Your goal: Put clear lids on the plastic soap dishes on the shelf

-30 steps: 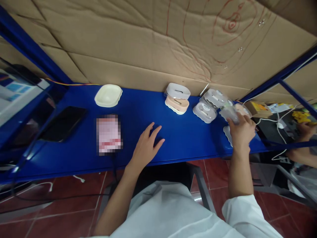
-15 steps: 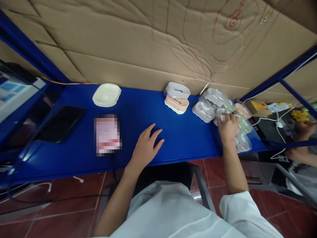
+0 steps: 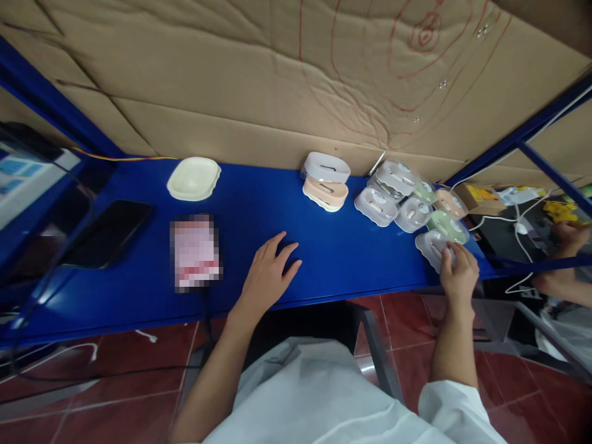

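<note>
Right hand [image 3: 460,271]: grey clear-lidded box [image 3: 430,246] is being touched at its right end by fingers; whether it is being gripped cannot be told | Box: being seen at blue table's [image 3: 337,253] front right, just beside green box [image 3: 446,227] | Left hand [image 3: 266,274]: fingers being held spread, near table's front edge

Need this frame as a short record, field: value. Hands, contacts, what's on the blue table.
left_hand: left hand, fingers spread, holding nothing, over the blue table
right_hand: right hand, fingers at the right end of a pale case; firmness of grip unclear
right_cluster: clear-covered cases, including a green case just beyond the pale one
middle: white case behind a peach case
left_side: cream dish; pixelated item
backdrop: cardboard with red lines
</note>
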